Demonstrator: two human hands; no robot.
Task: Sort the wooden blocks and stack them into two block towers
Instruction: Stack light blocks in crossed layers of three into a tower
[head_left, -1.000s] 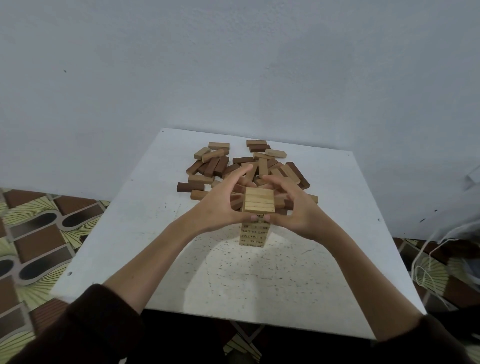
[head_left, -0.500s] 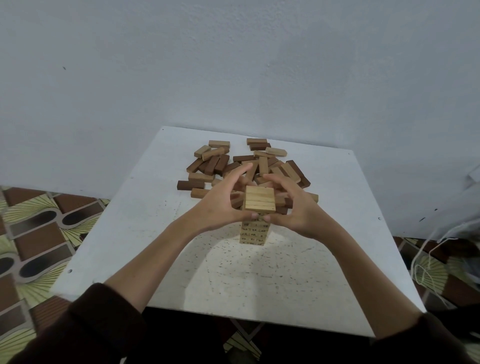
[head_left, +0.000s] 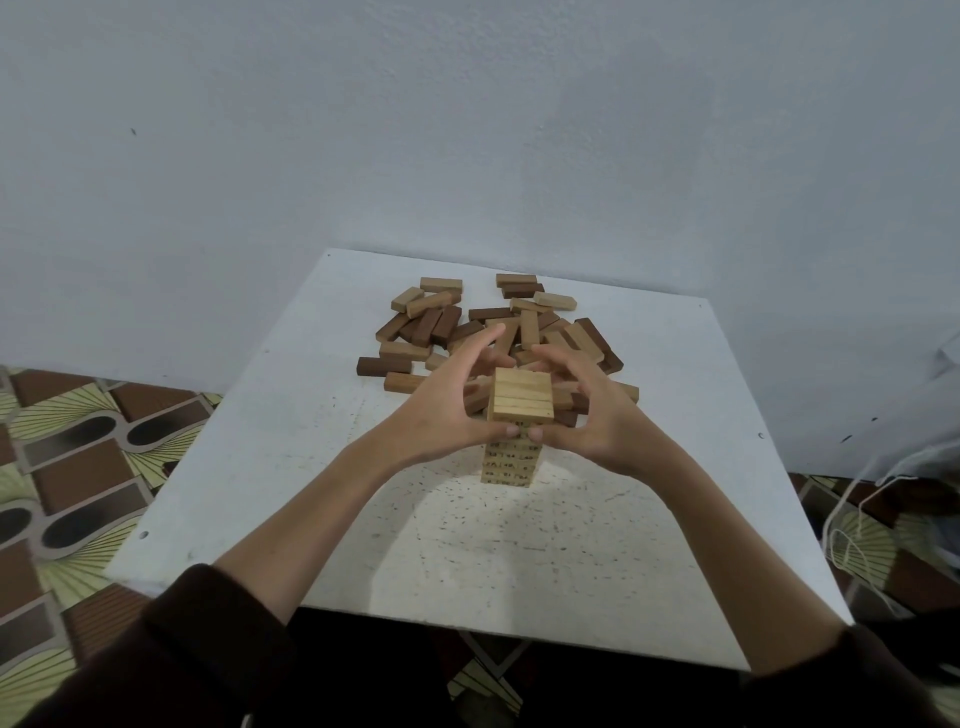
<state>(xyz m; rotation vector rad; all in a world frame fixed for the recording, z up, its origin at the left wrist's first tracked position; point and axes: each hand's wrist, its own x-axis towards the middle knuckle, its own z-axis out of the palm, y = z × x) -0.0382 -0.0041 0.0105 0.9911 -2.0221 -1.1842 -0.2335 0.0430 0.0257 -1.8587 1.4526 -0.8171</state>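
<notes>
A tower of light wooden blocks (head_left: 521, 400) stands in the middle of the white table (head_left: 291, 436). Printed numbers show on its near side. My left hand (head_left: 441, 402) cups the tower's upper left side, thumb on the near face and fingers curled over the far side. My right hand (head_left: 589, 410) cups the upper right side the same way. Both thumbs meet on the near face just below the top layer. Behind the tower lies a loose pile of light and dark brown blocks (head_left: 483, 327); my hands hide part of it.
A grey wall rises right behind the table's far edge. Patterned floor tiles (head_left: 72, 457) lie to the left. White cords (head_left: 862, 525) hang off to the right of the table. The near half of the tabletop is bare, speckled board.
Almost nothing has changed. Both hands stay wrapped around the top of the tower, with only small shifts of the fingers.
</notes>
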